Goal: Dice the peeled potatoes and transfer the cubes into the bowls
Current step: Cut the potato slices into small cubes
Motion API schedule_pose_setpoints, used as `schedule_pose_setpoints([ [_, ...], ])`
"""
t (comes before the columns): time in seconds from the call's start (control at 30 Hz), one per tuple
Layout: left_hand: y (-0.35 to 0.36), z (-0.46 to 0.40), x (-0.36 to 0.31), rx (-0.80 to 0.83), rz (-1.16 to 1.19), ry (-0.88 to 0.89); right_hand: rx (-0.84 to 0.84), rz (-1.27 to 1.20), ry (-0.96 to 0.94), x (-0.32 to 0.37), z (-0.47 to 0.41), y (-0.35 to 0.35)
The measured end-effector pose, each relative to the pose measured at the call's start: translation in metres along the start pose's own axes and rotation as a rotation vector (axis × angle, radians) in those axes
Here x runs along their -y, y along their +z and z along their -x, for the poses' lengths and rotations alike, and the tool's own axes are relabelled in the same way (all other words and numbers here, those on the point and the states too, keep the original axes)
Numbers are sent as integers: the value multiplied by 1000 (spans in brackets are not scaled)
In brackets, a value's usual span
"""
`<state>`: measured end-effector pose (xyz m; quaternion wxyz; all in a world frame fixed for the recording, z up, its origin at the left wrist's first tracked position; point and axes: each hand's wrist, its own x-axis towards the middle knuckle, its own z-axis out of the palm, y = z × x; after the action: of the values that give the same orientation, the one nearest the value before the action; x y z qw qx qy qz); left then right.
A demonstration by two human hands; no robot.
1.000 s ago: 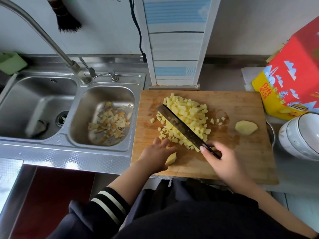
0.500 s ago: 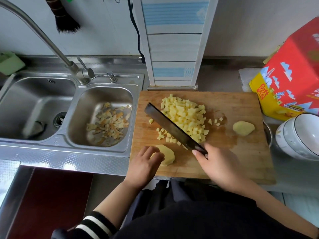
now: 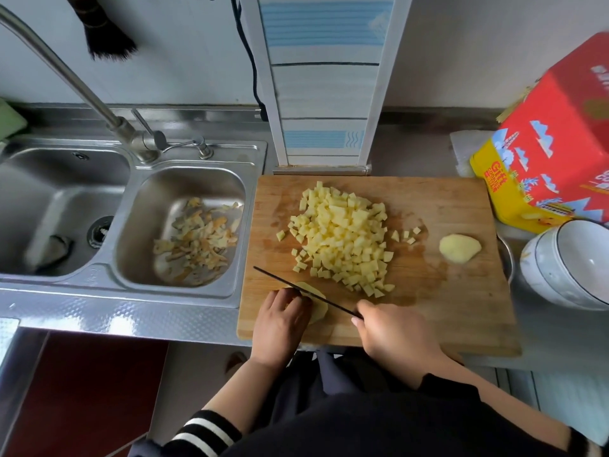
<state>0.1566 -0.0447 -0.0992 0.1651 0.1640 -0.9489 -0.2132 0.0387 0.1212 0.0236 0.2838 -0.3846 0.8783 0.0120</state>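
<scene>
A heap of yellow potato cubes [image 3: 342, 239] lies in the middle of the wooden cutting board [image 3: 461, 311]. At the board's near left, my left hand [image 3: 280, 321] holds down a peeled potato piece [image 3: 318, 310] with curled fingers. My right hand [image 3: 395, 331] grips the handle of a cleaver [image 3: 303, 293], whose blade stands edge-down across that potato piece, right against my left fingers. Another peeled potato half [image 3: 459, 248] rests at the board's right side. White bowls [image 3: 573, 262] are stacked to the right of the board.
A double steel sink [image 3: 138, 219] sits left of the board, with potato peels [image 3: 197, 239] in its right basin. A red and yellow box [image 3: 553, 159] stands at the back right. A metal bowl rim [image 3: 506, 258] peeks out between board and bowls.
The cleaver has swung from lying flat against the cube heap to standing edge-down over the potato piece. My left hand has settled on that piece near the board's front edge.
</scene>
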Motion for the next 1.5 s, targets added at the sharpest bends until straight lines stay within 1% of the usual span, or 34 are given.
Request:
schedule_pose_setpoints([
  [0.2, 1, -4, 3, 78, 33, -22, -15, 1, -2, -2, 1, 1],
  [0.4, 2, -5, 7, 112, 59, -41, -24, 13, -11, -1, 1, 1],
  [0.57, 4, -1, 7, 94, 74, -52, 3, 24, 7, 1, -4, -3],
  [0.77, 6, 1, 7, 52, 105, -60, 65, 15, 82, 2, -17, 0],
  [0.93, 9, 3, 8, 69, 90, -45, 104, -17, 141, -3, -29, 12],
  [1.03, 2, 7, 4, 49, 58, 31, 88, -30, 148, -4, -27, 13],
  [1.1, -14, 5, -8, -37, 93, 149, 79, -51, 134, -4, -25, 14],
  [1.17, -38, -15, -27, -116, 131, 240, 90, -66, 133, -5, -24, 14],
  [1.2, -51, -32, -37, -99, 123, 247, 100, -65, 138, -4, -23, 14],
  [1.23, -60, -53, -47, -24, 99, 221, 101, -57, 140, -4, -23, 14],
  [1.27, -68, -75, -53, 142, 55, 167, 94, -55, 142, -3, -22, 15],
  [1.37, -68, -127, -64, 821, -198, -53, 63, -45, 135, -2, -21, 15],
  [1.4, -63, -135, -63, 980, -273, -102, 55, -44, 129, -2, -20, 16],
  [1.43, -59, -140, -63, 1082, -315, -138, 47, -41, 125, -2, -20, 16],
  [1.5, -54, -144, -62, 1179, -331, -195, 44, -49, 124, -3, -19, 17],
])
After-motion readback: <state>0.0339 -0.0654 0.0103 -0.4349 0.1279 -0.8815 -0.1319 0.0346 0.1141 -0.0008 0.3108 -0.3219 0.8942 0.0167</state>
